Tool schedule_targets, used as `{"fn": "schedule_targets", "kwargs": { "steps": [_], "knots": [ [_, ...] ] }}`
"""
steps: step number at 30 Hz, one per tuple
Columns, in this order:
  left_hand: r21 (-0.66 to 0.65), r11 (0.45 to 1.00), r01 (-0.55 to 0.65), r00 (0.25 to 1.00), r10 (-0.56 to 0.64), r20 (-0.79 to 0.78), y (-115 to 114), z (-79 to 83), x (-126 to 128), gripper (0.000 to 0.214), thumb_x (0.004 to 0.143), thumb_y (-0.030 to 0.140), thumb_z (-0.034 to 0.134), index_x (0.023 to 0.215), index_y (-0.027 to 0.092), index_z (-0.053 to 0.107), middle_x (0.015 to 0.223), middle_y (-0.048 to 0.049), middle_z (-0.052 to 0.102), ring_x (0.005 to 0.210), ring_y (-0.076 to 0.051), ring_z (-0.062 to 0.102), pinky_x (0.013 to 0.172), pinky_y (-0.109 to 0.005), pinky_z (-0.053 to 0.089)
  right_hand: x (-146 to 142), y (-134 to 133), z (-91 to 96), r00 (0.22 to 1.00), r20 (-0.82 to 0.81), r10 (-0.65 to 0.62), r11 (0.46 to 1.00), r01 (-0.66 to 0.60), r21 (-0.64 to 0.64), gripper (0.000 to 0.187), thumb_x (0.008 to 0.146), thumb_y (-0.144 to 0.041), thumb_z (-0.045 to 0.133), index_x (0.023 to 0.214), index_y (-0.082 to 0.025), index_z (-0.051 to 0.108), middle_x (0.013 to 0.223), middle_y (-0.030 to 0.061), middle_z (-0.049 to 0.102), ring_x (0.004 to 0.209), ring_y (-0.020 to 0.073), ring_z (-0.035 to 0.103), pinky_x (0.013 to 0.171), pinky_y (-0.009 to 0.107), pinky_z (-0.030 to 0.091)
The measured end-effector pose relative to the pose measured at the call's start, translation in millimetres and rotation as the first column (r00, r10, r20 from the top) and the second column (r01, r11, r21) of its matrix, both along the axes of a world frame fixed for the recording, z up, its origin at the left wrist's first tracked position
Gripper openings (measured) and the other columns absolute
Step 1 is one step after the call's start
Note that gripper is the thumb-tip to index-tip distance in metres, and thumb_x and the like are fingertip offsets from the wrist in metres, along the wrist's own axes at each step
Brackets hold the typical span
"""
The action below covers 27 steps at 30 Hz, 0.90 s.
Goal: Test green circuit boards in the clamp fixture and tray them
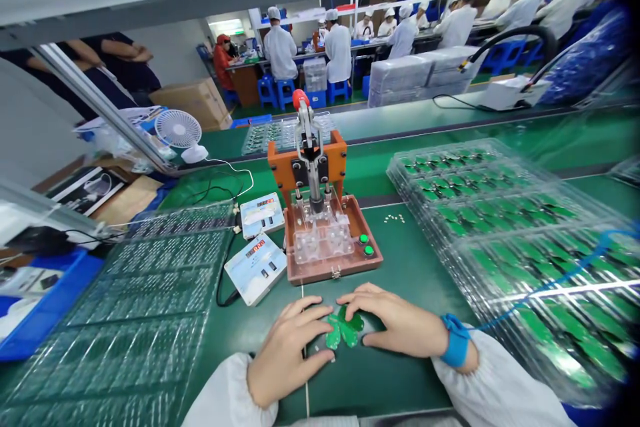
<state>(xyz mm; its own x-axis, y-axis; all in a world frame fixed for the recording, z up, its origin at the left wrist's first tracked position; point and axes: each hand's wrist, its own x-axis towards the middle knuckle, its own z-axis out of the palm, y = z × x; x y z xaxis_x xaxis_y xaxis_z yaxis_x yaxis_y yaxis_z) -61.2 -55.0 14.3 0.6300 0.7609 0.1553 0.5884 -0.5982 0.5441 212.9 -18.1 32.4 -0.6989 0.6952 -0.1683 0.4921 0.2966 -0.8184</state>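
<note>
Several rounded green circuit boards (pixel 345 332) lie fanned out on the green mat between my hands. My left hand (pixel 293 347) is at their left side, fingers apart, fingertips at the boards' edge. From the right, my right hand (pixel 400 321) reaches over them with its fingers bent and spread, fingertips touching the boards; its thumb rests apart on the mat. A blue wrist strap (pixel 456 341) is around my right wrist. Tiny white bits lie near my left thumb. Just beyond my hands stands a toggle-clamp test fixture (pixel 320 240) with a clear plate and two green buttons.
Left of the fixture are two white meter boxes (pixel 257 268) with red digits. Clear trays (pixel 125 307) fill the left side; stacked trays of green boards (pixel 510 240) fill the right. Small pale parts (pixel 395 219) lie beside the fixture. A white fan (pixel 179 130) stands behind. Co-workers sit farther back.
</note>
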Motion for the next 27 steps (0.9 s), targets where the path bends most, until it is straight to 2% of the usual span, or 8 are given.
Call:
{"fn": "schedule_targets", "kwargs": {
  "steps": [5,9,12,15,18,20,23,27],
  "knots": [
    [-0.022,1.000,0.005,1.000,-0.005,0.002,3.5,-3.1,1.6,0.027,0.085,0.023,0.080,0.109,0.025,0.070,0.132,-0.0030,0.071,0.130,-0.033,0.059,0.102,-0.055,0.055,-6.2,7.0,-4.4,1.000,-0.008,0.016,1.000,-0.016,0.016,0.041,0.078,-0.001,0.076,0.110,-0.026,0.068,0.134,-0.0014,0.069,0.122,0.0215,0.057,0.106,0.039,0.048],
    [0.001,1.000,0.006,0.999,-0.006,0.041,2.4,-1.8,2.2,0.025,0.086,0.020,0.078,0.109,0.025,0.069,0.127,-0.0038,0.073,0.125,-0.033,0.062,0.099,-0.053,0.055,-3.6,5.7,-5.9,0.999,-0.038,0.018,1.000,-0.017,0.026,0.040,0.077,-0.007,0.083,0.109,-0.025,0.067,0.129,-0.0006,0.071,0.119,0.0215,0.059,0.105,0.037,0.048],
    [-0.012,1.000,-0.003,0.989,0.005,0.149,2.5,12.6,-1.3,0.024,0.085,0.018,0.078,0.106,0.025,0.069,0.122,-0.0039,0.074,0.118,-0.028,0.065,0.097,-0.048,0.057,4.6,2.8,4.4,0.995,-0.104,-0.009,0.999,0.013,0.039,0.034,0.081,-0.020,0.084,0.109,-0.026,0.067,0.129,0.0009,0.070,0.121,0.0209,0.061,0.104,0.036,0.049],
    [-0.007,0.999,-0.034,0.959,0.035,0.283,14.7,36.0,-6.7,0.020,0.087,0.021,0.077,0.105,0.025,0.069,0.121,-0.0040,0.074,0.115,-0.024,0.065,0.098,-0.042,0.056,12.7,8.1,23.0,0.979,-0.184,-0.086,0.986,0.110,0.124,0.025,0.087,-0.034,0.080,0.108,-0.028,0.067,0.131,0.0016,0.069,0.124,0.0205,0.061,0.106,0.036,0.049],
    [0.151,0.971,-0.185,0.942,0.131,0.308,45.4,52.9,-8.0,0.015,0.091,0.024,0.074,0.106,0.025,0.070,0.121,-0.0059,0.073,0.117,-0.024,0.065,0.103,-0.047,0.053,10.9,30.4,38.0,0.955,-0.215,-0.203,0.919,0.262,0.296,0.021,0.090,-0.035,0.076,0.107,-0.029,0.068,0.131,0.0026,0.069,0.126,0.0224,0.060,0.107,0.040,0.050],
    [0.251,0.929,-0.272,0.933,0.190,0.305,70.2,55.1,-5.5,0.015,0.091,0.024,0.075,0.106,0.023,0.071,0.118,-0.0070,0.075,0.116,-0.026,0.065,0.103,-0.050,0.052,3.0,52.2,41.3,0.949,-0.205,-0.241,0.856,0.307,0.415,0.020,0.089,-0.031,0.077,0.106,-0.027,0.068,0.126,0.0044,0.071,0.122,0.0246,0.061,0.104,0.043,0.052],
    [0.293,0.915,-0.279,0.939,0.196,0.282,97.7,49.6,0.6,0.018,0.090,0.024,0.075,0.107,0.021,0.072,0.118,-0.0078,0.075,0.116,-0.027,0.064,0.103,-0.051,0.053,-11.6,82.4,37.9,0.961,-0.178,-0.214,0.793,0.277,0.543,0.024,0.085,-0.025,0.080,0.105,-0.024,0.068,0.116,0.0065,0.074,0.113,0.0265,0.065,0.100,0.046,0.054],
    [0.289,0.918,-0.271,0.946,0.198,0.258,105.5,43.1,5.3,0.014,0.091,0.022,0.071,0.105,0.020,0.072,0.119,-0.0081,0.074,0.117,-0.027,0.063,0.103,-0.050,0.052,-20.5,101.0,29.4,0.971,-0.167,-0.170,0.776,0.236,0.585,0.027,0.083,-0.026,0.083,0.105,-0.023,0.069,0.116,0.0077,0.074,0.110,0.0269,0.066,0.100,0.047,0.054]
  ]
}}
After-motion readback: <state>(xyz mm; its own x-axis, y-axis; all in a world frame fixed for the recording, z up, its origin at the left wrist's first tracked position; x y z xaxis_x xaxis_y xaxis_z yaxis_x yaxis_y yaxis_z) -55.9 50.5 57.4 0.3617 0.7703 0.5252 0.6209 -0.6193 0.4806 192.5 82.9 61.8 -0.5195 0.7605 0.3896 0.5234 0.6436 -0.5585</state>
